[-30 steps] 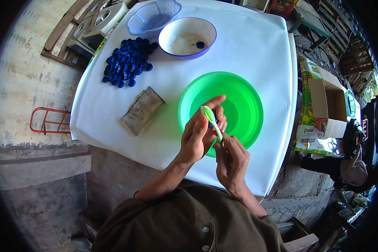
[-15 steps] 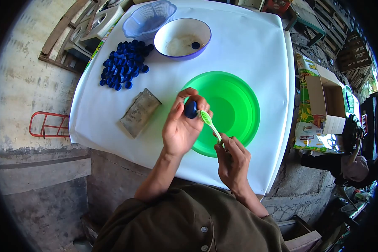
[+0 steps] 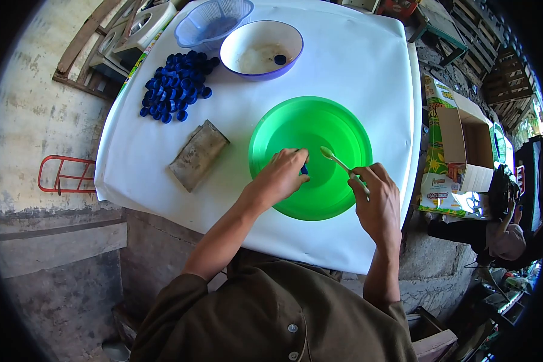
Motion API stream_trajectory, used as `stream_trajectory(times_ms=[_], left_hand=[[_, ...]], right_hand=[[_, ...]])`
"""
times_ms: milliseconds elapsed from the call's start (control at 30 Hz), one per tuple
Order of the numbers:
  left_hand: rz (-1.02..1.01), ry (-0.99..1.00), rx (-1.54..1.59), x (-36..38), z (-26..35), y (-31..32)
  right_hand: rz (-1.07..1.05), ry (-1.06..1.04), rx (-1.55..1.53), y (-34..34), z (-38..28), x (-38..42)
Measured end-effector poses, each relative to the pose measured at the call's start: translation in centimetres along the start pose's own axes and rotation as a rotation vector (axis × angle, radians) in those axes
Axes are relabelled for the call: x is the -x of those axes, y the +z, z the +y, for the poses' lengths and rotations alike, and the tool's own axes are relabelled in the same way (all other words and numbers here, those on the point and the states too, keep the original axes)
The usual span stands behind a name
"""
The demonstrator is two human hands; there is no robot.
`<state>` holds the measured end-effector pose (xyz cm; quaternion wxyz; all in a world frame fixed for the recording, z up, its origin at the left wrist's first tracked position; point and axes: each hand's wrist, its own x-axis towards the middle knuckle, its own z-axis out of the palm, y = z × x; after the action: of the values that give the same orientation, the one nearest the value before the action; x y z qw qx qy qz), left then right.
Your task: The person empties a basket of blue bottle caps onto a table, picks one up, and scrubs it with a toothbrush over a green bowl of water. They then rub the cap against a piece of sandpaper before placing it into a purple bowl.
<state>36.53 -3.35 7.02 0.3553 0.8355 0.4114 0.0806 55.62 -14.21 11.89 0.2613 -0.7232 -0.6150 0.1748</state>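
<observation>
My left hand (image 3: 280,175) is closed round a dark blue bottle cap (image 3: 304,169) above the green basin (image 3: 260,134); the fingers cover most of the cap. In my right hand (image 3: 377,202) is a green and white toothbrush (image 3: 338,161), gripped by its handle, its head over the basin and apart from the cap. A heap of blue bottle caps (image 3: 174,84) lies on the white-covered table at the far left. One more cap (image 3: 280,60) rests inside the white and purple bowl (image 3: 259,76).
A blue plastic basket (image 3: 190,37) stands behind the bowl. Left of the basin lies a worn grey block (image 3: 199,155). An open cardboard box (image 3: 464,136) is beyond the table's right edge, with a person (image 3: 507,238) near it.
My left hand has turned palm down and lowered with the cap into the basin area. My right hand has drawn the toothbrush away to the right, off the cap.
</observation>
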Motion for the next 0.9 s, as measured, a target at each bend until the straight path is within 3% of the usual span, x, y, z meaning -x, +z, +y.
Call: stream_trajectory(times_ms=[200, 300, 400, 533, 733, 900], left_hand=[[-0.134, -0.107, -0.141, -0.9, -1.0, 0.7], [0.023, -0.006, -0.152, 0.2, -1.4, 1.5], [-0.018, -0.054, -0.177, -0.3, -0.9, 0.9], [0.138, 0.100, 0.150, -0.9, -0.2, -0.7], [0.312, 0.206, 0.796, -0.3, -0.1, -0.8], [0.327, 0.194, 0.902, 0.1, 0.0, -1.0]], right_hand=[[-0.046, -0.093, 0.219, 0.3, -0.1, -1.4], [-0.068, -0.150, 0.285, 0.9, -0.2, -2.1], [-0.176, -0.189, 0.381, 1.6, -0.2, -2.5], [-0.206, -0.187, 0.266, 0.4, 0.2, -2.7], [0.011, -0.063, -0.101, -1.7, -0.9, -1.9], [0.108, -0.129, -0.298, -0.2, -1.6, -0.7]])
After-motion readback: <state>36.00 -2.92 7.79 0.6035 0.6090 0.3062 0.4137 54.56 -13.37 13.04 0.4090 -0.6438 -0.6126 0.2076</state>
